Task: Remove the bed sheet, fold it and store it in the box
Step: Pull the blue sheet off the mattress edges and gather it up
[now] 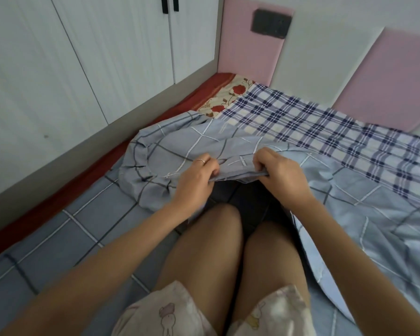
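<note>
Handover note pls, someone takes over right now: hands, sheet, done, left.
Left hand: grips the bunched edge of the grey-blue checked bed sheet.
Right hand: grips the same edge, close beside the left.
Sheet: peeled off the head end, baring a navy-and-white plaid cloth. The rest lies on the bed, under the person's knees.
Done: removal partly.
Left: pull it free, fold it, box it. No box in view.
</note>
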Demonstrator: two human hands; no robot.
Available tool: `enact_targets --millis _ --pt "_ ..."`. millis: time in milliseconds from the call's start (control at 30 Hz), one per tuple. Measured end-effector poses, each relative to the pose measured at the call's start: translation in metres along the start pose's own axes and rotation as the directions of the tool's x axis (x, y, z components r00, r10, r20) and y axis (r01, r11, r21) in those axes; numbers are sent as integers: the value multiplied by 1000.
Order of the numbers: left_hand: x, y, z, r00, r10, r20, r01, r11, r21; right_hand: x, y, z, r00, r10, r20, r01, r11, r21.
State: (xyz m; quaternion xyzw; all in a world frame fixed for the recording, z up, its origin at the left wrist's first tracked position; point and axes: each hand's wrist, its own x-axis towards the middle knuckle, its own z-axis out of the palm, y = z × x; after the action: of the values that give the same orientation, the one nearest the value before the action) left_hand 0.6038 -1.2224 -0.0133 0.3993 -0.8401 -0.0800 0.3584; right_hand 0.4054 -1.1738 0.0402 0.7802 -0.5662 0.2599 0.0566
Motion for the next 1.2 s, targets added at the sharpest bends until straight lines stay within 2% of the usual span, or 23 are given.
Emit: enact_targets --millis 67,100,167,233,300,433,467,500,533,567,600,633,667,700,767,833,867,900,967,1000,1033,1100,1200 --pt "1 -4 -13 999 26 -30 -25 1000 18 -11 1 8 999 -26 -20 25 999 -37" --pt "3 -7 -20 997 32 -68 -30 999 38 -18 1 17 999 31 -7 -32 999 -40" --pt "11 -15 -32 992 -17 -123 26 997 75 -34 4 34 954 275 120 -270 961 -51" --pt "21 -23 -38 983 -142 -114 150 986 71 -52 18 46 792 524 313 -486 852 -197" --pt "26 -29 -41 969 -241 -59 245 968 55 -71 32 52 603 678 421 -609 732 -307" --pt "45 -19 -39 941 -336 -22 328 929 -170 -112 70 44 303 869 392 -786 460 -412" --pt "51 -17 -39 927 -376 1 366 901 -232 -121 80 38 197 900 388 -835 362 -415" --pt "58 -15 -39 918 -395 32 389 881 -269 -126 91 29 102 919 380 -904 245 -351" --pt "62 -15 -40 926 -372 63 375 888 -267 -126 99 21 40 921 388 -975 120 -185" --pt "65 -16 -42 952 -292 89 304 933 -192 -121 104 11 -37 905 423 -992 -86 96" --pt "67 -13 -46 977 -170 130 182 979 -92 -115 105 1 -75 874 481 -858 -302 415" --pt "73 -7 -46 984 -13 180 13 1000 1 -108 107 -17 -83 874 480 -621 -421 660" --pt "80 -1 -44 966 120 227 -142 986 83 -100 111 -36 -57 910 411 -416 -395 819" --pt "85 0 -43 949 170 266 -220 961 170 -90 116 -48 12 955 296 -324 -277 905" --pt "97 3 -31 934 147 325 -255 912 322 -77 115 -78 159 987 9 -322 43 946" --pt "101 8 -17 919 -4 393 -196 861 468 -84 114 -90 246 959 -140 -478 246 843" --pt "100 7 -11 894 -96 438 -165 838 520 -96 114 -87 285 948 -143 -613 295 733" --pt "95 4 -5 858 -152 490 -160 828 538 -109 112 -82 333 939 -85 -726 313 612" --pt "80 -7 12 792 -117 599 -204 874 441 -134 113 -67 436 891 126 -875 387 291" --pt "72 -14 21 760 -97 643 -198 907 371 -146 109 -60 468 843 265 -881 467 68" --pt "65 -19 29 729 -103 676 -164 934 319 -156 108 -53 445 795 412 -835 535 -131" --pt "56 -25 39 689 -160 707 -24 970 242 -174 108 -40 302 744 596 -719 588 -371" --pt "48 -29 43 700 -196 686 99 979 179 -198 102 -30 53 740 670 -739 481 -472"
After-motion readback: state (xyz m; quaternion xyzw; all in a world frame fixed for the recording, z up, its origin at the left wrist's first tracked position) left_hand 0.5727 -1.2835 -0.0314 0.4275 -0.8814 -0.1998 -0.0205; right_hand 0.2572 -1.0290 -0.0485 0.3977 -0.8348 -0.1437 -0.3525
